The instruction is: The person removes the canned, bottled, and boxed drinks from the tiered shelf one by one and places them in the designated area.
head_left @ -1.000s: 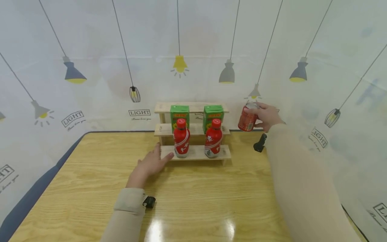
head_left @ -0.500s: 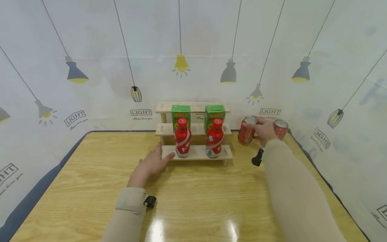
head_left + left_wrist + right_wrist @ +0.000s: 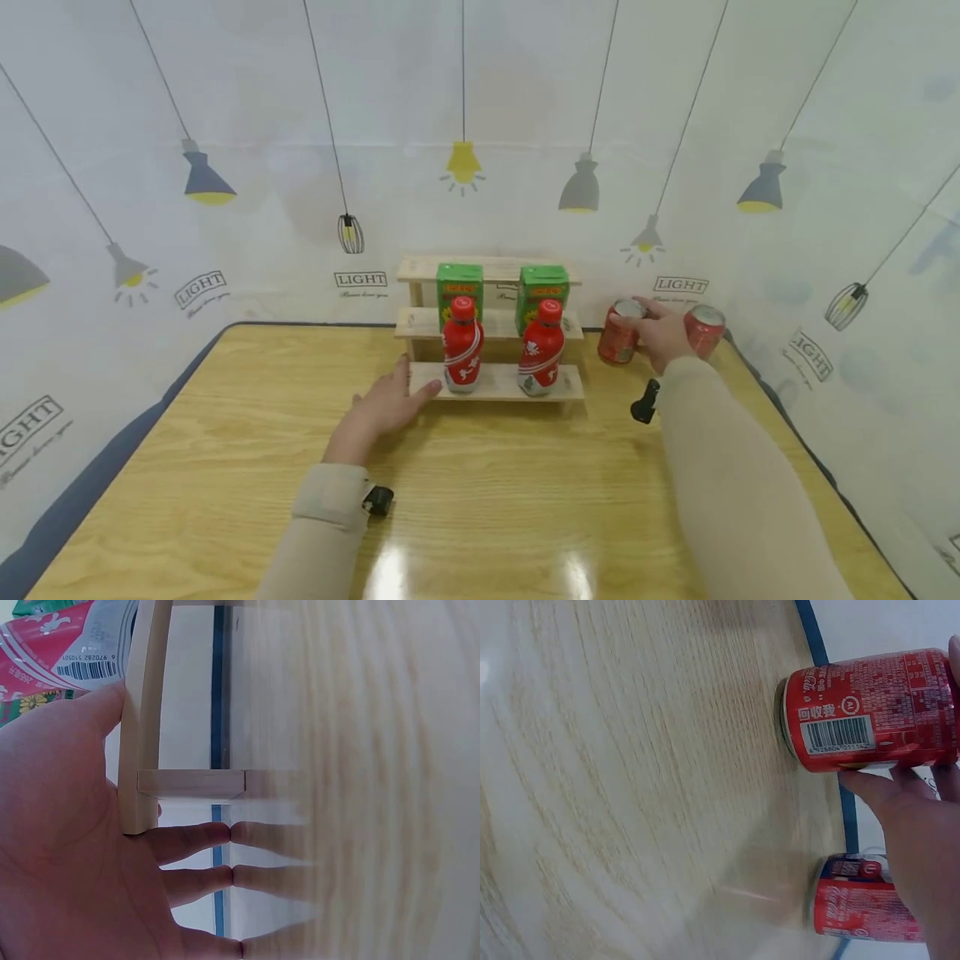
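Observation:
My right hand (image 3: pixel 663 335) grips a red soda can (image 3: pixel 618 340) at the right end of the small wooden tiered rack (image 3: pixel 491 380). In the right wrist view the bottom of this can (image 3: pixel 862 709) is right at the tabletop, thumb and fingers along its side and upper part. A second red soda can (image 3: pixel 703 333) stands just to the right of that hand. My left hand (image 3: pixel 384 407) rests at the rack's left end. Its thumb lies against the lowest shelf; in the left wrist view the straight fingers (image 3: pixel 196 883) reach the tabletop.
Two red bottles (image 3: pixel 462 346) stand on the lowest shelf, and two green drink cartons (image 3: pixel 460 279) on the middle one. Behind the wooden table (image 3: pixel 480 483) hangs a white cloth backdrop (image 3: pixel 517 92) printed with lamps.
My right hand has lowered the soda can from above the table's back edge to the tabletop beside the rack, uncovering the second can. The left hand keeps its place; the head view has shifted slightly.

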The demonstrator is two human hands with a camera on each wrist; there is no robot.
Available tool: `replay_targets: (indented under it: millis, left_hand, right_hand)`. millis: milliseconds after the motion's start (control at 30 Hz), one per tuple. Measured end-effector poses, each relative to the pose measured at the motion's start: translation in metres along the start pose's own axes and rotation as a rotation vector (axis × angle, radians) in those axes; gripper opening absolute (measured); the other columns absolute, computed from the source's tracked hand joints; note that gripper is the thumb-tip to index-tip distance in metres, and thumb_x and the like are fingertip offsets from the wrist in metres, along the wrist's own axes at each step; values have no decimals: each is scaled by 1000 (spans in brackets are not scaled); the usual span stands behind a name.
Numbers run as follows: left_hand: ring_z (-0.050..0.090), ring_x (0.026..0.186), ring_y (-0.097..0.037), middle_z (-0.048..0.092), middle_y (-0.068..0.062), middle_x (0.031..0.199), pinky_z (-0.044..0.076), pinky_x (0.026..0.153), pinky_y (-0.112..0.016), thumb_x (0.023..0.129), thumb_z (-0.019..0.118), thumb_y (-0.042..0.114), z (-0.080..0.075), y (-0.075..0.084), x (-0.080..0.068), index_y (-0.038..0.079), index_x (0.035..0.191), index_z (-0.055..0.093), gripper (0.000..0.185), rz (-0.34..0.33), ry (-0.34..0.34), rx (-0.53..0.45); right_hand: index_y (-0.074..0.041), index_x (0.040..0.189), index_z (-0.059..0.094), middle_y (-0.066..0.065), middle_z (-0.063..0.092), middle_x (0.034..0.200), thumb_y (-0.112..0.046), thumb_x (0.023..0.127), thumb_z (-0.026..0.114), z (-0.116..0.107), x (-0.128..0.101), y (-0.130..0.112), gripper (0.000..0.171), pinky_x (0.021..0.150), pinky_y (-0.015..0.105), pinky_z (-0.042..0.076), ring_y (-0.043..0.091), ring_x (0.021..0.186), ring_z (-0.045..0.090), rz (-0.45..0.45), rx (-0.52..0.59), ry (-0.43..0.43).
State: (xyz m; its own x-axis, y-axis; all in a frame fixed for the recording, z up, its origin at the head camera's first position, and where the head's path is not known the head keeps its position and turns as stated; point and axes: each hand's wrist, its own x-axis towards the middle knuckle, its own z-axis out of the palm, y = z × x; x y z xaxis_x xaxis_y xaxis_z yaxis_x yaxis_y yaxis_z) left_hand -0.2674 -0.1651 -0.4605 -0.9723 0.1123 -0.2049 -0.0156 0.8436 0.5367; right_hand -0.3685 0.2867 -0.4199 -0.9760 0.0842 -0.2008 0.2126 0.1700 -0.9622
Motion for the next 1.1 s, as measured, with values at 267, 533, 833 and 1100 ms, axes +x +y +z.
replay_targets:
  millis: [267,533,833,1100]
  left_hand:
    - [29,160,-51,31,-27,172,5,121,-87,103,36,78,0,1,-1,6,172,2,105,-5,1,0]
    - [28,160,-51,30,-27,172,4,122,-86,103,36,78,1,1,0,6,172,3,105,0,9,-11]
    - [28,160,-51,32,-27,172,4,122,-86,103,36,79,6,1,0,6,172,4,105,-10,1,-9]
    - [28,160,-50,31,-26,172,3,123,-85,103,37,78,1,3,-1,5,172,4,105,-11,5,-16]
  right_hand:
    - [-25,172,20,10,8,182,-65,96,69,-17,-12,-60,99,130,73,21,45,166,14,-74,-393,-103]
    - [-13,166,38,19,40,170,-54,107,58,19,-42,-117,74,127,62,38,40,156,40,-370,-415,-249]
    - [-15,168,32,18,38,171,-45,110,56,68,-59,-82,69,127,56,40,37,157,43,-343,-199,-322]
    - [-24,168,34,13,43,168,-50,109,56,80,-54,-65,68,122,59,46,36,154,48,-312,-39,-262]
